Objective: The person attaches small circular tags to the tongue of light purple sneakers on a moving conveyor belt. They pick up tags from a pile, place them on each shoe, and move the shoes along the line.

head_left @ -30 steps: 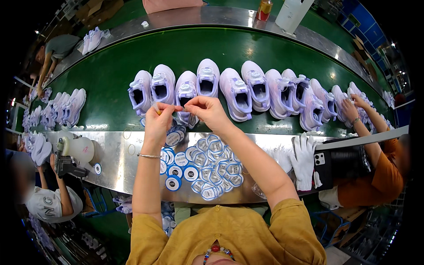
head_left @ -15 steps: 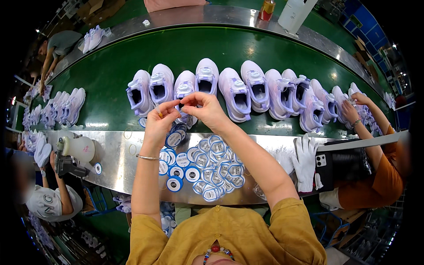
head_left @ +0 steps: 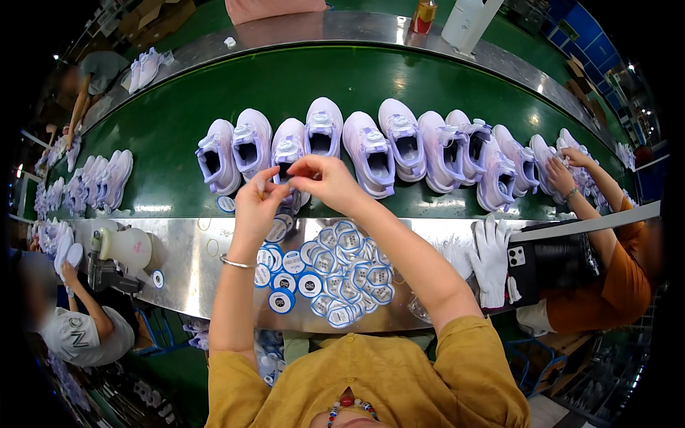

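Observation:
In front of me my left hand (head_left: 258, 200) and my right hand (head_left: 325, 182) are raised close together, fingertips nearly meeting. Each pinches with thumb and forefinger; whatever is between them is too small to make out. Right behind my fingers stands a white and lilac sneaker (head_left: 289, 143), partly hidden by them. Another sneaker (head_left: 323, 125) is just beyond my right hand. Below my wrists, round blue-rimmed tags (head_left: 349, 267) lie in a loose heap on the metal bench (head_left: 182, 271), and a few show under my hands.
More sneakers (head_left: 369, 153) line the green belt (head_left: 214, 85). A spray gun with a pale cup (head_left: 128, 246) lies at left; white gloves (head_left: 491, 260) and a phone (head_left: 516, 260) at right. Co-workers sit on both sides; one's hands (head_left: 564, 171) touch sneakers at right.
The whole view has shifted slightly. My hands stay pinched close together over the same sneaker, with the fingers a little rearranged. At left, a co-worker's hand has moved with a sneaker.

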The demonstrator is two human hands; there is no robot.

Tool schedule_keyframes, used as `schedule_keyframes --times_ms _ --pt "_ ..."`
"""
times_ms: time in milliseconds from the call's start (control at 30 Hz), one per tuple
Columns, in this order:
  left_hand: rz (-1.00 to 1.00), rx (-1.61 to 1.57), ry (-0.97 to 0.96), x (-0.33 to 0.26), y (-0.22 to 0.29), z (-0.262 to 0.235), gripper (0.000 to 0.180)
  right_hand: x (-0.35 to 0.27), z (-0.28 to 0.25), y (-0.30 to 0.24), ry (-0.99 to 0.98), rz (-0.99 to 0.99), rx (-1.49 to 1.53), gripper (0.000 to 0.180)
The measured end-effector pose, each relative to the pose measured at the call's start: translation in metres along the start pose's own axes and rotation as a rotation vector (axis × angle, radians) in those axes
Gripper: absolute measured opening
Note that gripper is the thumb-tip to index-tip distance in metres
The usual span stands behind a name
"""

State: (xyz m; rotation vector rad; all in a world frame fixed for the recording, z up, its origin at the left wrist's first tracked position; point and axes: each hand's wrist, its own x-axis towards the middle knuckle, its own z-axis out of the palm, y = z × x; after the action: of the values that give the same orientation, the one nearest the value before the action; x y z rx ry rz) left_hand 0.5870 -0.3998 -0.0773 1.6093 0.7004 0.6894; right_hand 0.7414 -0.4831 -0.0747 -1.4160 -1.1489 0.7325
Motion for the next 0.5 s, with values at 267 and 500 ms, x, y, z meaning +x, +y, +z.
schedule_keyframes --times_ms 267,500 --pt "0.233 1.172 0.058 0.015 0.003 0.007 0.023 0.016 -0.016 0.050 0.106 -0.038 -0.935 0.025" --pt "0.111 1.269 0.262 0.062 -0.007 -0.071 0.045 0.071 0.072 0.035 -0.091 -0.150 -0.837 0.023"
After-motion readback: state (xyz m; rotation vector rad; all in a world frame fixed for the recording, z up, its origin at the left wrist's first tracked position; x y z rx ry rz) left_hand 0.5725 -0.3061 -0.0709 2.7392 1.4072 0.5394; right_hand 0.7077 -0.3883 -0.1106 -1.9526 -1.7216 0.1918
